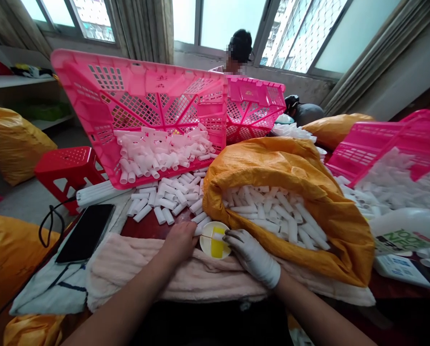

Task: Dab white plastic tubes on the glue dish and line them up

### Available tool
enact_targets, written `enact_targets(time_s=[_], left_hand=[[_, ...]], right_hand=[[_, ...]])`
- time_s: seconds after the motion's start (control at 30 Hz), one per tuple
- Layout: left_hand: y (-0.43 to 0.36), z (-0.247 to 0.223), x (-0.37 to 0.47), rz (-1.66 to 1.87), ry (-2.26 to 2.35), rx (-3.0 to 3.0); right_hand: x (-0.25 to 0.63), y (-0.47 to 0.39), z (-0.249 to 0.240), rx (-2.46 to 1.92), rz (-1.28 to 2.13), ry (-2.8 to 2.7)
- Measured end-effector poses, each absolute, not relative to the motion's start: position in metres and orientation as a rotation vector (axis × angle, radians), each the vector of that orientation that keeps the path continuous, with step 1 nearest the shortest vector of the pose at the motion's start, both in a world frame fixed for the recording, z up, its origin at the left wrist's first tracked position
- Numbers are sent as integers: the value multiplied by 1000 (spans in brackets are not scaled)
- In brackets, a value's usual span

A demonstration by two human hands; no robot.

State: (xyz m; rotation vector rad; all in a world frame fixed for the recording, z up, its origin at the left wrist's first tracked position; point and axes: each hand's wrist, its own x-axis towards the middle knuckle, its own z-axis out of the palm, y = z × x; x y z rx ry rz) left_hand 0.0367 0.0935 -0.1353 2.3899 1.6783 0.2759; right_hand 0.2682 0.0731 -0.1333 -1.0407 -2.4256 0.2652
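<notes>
My bare left hand (181,240) is closed on a small white tube (198,230) at the left rim of a round white dish (205,246). A yellow patch (217,247) shows in the dish, and a thin brownish stick (208,236) crosses above it between my hands. My right hand (253,254), in a white glove, pinches another white tube (218,235) over the dish. Many loose white tubes (168,199) lie beyond my left hand. An open orange sack (272,168) full of white tubes stands beyond my right hand.
A tilted pink basket (139,89) with tubes stands behind the pile. At the left are a phone (87,234) and a red stool (69,161). To the right lie a white bottle (410,228) and another pink basket (366,139). A person (238,50) is beyond the baskets.
</notes>
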Motion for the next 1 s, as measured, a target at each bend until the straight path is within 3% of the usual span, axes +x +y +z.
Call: enact_targets(time_s=[0.5,0.7,0.9,1.0], left_hand=[[92,-136,38,311,1709,2401],[93,-136,40,295,1719,2338],[87,-117,37,494,1794,2422],[84,-109,36,530,1619,2448]], right_hand=[[265,52,-133,-1023,192,-2451],[256,50,-126,-797,392,-2541],[236,68,-119,-961,742,-1588],[230,75,-114,-1007,874,-1453]])
